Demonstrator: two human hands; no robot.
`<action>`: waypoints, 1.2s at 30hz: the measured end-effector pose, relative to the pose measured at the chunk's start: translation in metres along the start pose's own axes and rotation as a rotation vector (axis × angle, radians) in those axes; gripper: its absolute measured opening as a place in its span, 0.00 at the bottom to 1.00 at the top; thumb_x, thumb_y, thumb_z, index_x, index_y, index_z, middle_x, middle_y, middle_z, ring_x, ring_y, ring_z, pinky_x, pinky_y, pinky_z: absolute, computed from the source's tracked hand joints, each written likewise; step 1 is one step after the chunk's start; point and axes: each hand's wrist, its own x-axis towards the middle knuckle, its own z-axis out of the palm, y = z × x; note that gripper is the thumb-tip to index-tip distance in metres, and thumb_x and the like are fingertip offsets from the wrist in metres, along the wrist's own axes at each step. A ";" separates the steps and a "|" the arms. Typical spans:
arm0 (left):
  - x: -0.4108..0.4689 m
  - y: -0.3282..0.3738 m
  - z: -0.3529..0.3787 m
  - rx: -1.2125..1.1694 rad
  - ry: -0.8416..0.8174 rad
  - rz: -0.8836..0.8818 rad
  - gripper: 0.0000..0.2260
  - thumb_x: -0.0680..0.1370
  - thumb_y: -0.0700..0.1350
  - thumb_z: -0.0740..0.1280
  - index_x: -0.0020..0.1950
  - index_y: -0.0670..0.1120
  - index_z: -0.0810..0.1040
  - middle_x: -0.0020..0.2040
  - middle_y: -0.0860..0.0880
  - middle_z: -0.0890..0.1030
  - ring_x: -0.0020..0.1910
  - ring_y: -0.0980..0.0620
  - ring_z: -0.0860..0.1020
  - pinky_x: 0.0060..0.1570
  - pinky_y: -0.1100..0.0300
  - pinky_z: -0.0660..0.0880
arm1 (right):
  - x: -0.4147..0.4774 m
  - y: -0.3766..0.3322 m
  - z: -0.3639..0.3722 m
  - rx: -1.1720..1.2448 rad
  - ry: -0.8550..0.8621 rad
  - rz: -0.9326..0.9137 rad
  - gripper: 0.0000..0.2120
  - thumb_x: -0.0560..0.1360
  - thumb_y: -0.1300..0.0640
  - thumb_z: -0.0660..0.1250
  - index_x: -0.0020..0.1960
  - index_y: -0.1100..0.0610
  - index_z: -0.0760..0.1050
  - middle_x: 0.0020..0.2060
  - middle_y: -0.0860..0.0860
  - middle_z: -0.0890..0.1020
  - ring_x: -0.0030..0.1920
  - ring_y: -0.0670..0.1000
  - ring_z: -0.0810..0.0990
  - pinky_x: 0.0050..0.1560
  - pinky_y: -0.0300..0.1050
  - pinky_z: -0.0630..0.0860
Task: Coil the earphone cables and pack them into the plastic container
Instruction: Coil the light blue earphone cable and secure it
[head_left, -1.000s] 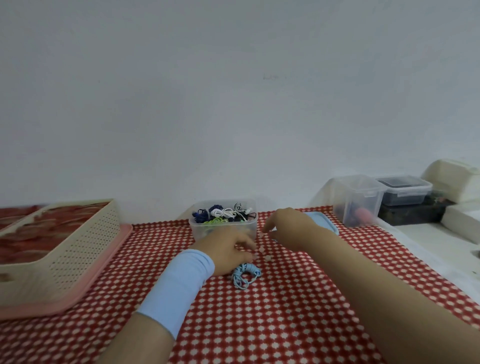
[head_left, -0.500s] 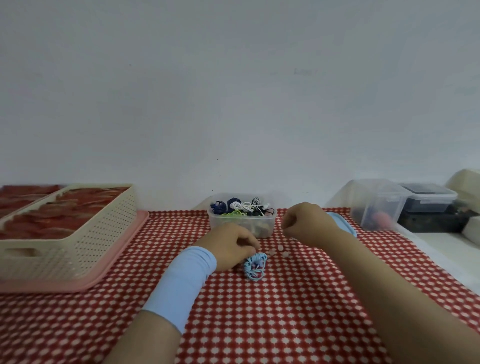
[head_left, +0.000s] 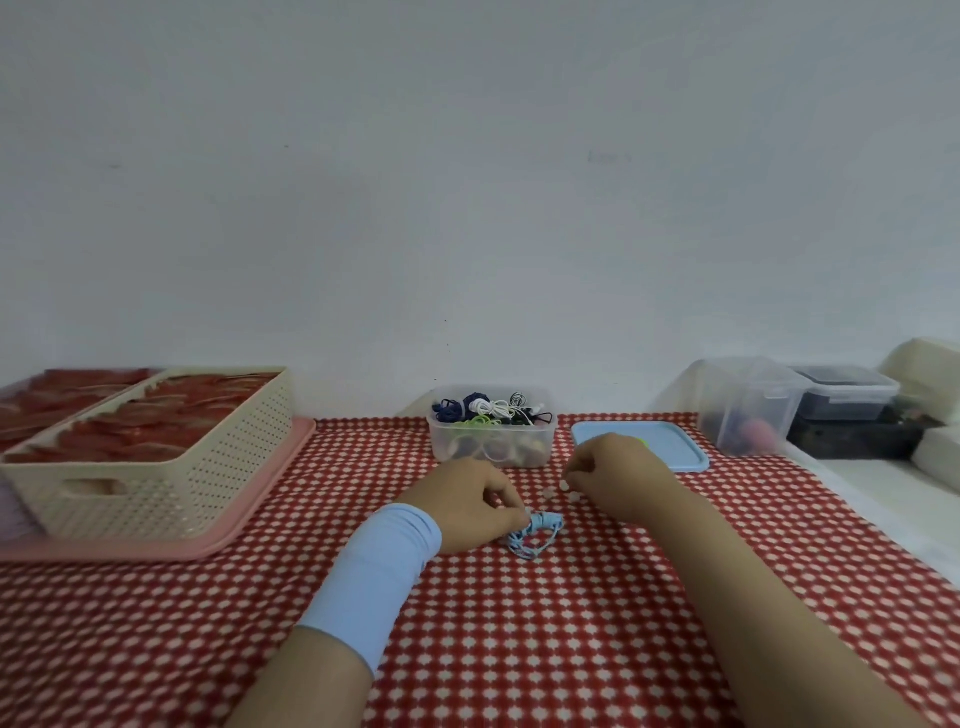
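Coil of blue cable (head_left: 532, 532) lies on the checked cloth (head_left: 519, 649), just in front of the container (head_left: 447, 441), not yet in it. Left hand (head_left: 467, 501) pinches the coil at its left edge, fingers curled onto the bundle. Right hand (head_left: 621, 467) sits near, to the right, fingers curled down over the pale earbuds (head_left: 565, 486) at the loose end; fingertips hidden, so cannot tell whether it grips them. Container open, holding several coiled sets (dark blue, white, green, black), piled to about the rim. Blue lid (head_left: 670, 449) lies flat just right of it. Judgement: most of the job is done, and this cable looks wound except for the bud end. Left to do: tuck that end, drop the coil in, perhaps fit the lid. No other loose cable seen on the cloth.
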 end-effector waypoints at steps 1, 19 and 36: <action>-0.003 0.001 -0.001 0.001 -0.004 0.020 0.06 0.73 0.54 0.72 0.48 0.56 0.85 0.51 0.61 0.80 0.51 0.60 0.77 0.57 0.56 0.76 | -0.001 -0.002 0.001 -0.021 -0.004 -0.019 0.09 0.80 0.56 0.67 0.54 0.48 0.85 0.50 0.45 0.86 0.50 0.48 0.82 0.54 0.47 0.80; -0.006 -0.012 0.022 0.147 0.122 -0.051 0.09 0.79 0.49 0.67 0.58 0.53 0.83 0.64 0.52 0.76 0.59 0.52 0.76 0.64 0.57 0.70 | -0.003 -0.008 -0.002 0.321 0.064 -0.064 0.07 0.79 0.53 0.71 0.45 0.54 0.83 0.43 0.51 0.86 0.41 0.49 0.81 0.40 0.40 0.75; -0.008 -0.004 0.034 -0.145 0.203 -0.037 0.08 0.76 0.48 0.71 0.54 0.53 0.84 0.52 0.55 0.83 0.50 0.59 0.80 0.56 0.62 0.76 | -0.044 -0.020 -0.014 0.884 -0.192 0.095 0.08 0.77 0.56 0.73 0.51 0.61 0.84 0.40 0.51 0.86 0.30 0.47 0.73 0.26 0.37 0.66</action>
